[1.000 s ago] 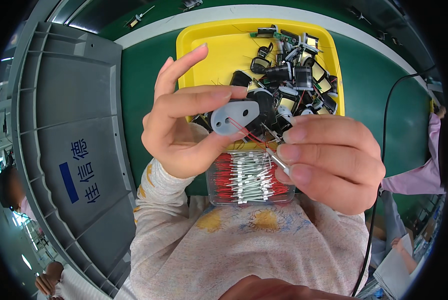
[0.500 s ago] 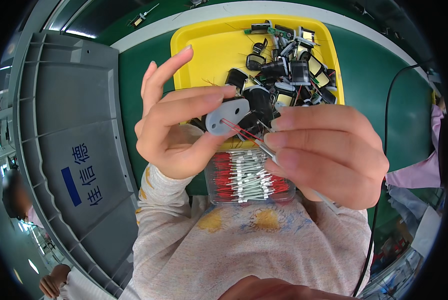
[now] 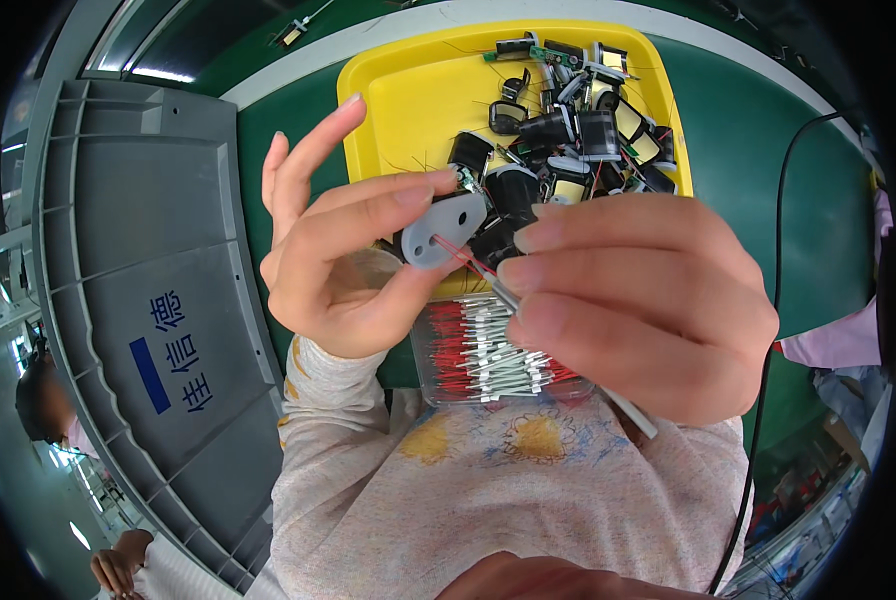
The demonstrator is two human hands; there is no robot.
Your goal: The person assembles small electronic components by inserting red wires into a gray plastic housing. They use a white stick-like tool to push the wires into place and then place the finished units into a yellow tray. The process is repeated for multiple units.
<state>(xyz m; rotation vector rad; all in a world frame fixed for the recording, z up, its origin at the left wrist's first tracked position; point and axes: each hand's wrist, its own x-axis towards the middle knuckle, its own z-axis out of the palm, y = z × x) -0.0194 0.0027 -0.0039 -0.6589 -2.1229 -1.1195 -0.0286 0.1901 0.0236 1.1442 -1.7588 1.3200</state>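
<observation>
My left hand (image 3: 333,265) pinches a small black device with a light grey oval end cap (image 3: 436,235) between thumb and fingers, its other fingers raised. The cap has several holes, and thin red wires (image 3: 457,251) come out of one of them. My right hand (image 3: 658,300) holds slim grey metal tweezers (image 3: 632,414), whose rear end sticks out below the palm. The tweezer tips are at the red wires, just right of the cap; whether they grip them is too small to tell. The device's black body is mostly behind my left fingers.
Beyond my hands, a yellow tray (image 3: 393,75) holds many similar black devices (image 3: 598,135). Below them, a clear box (image 3: 428,385) holds red and white wire pieces (image 3: 498,350). A grey crate (image 3: 173,230) stands at the left; a black cable (image 3: 780,210) runs down the right.
My right hand and the tweezers have moved a little left, bringing the tips closer to the cap. My left hand and the device have shifted slightly left too.
</observation>
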